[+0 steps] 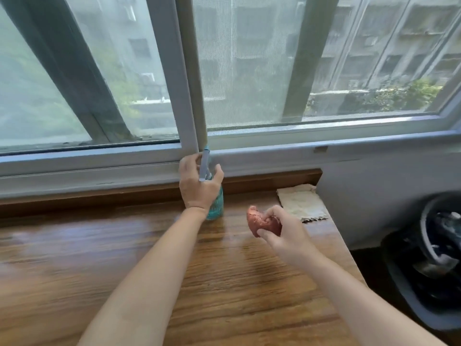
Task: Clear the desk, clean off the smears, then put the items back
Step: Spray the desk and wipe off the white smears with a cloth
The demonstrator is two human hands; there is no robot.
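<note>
Sponge [262, 222] pinched in right-hand fingers [268, 232].

Left hand [199, 186], frame centre, grips teal plastic spray bottle w/ grey nozzle [216, 204], standing upright on brown wood-grain counter [74, 250] by window sill. Right hand [279, 228] squeezes reddish-brown crumpled cloth [259, 222] just above counter. Beige folded rag [300, 202] lies at right, near wall.
</note>
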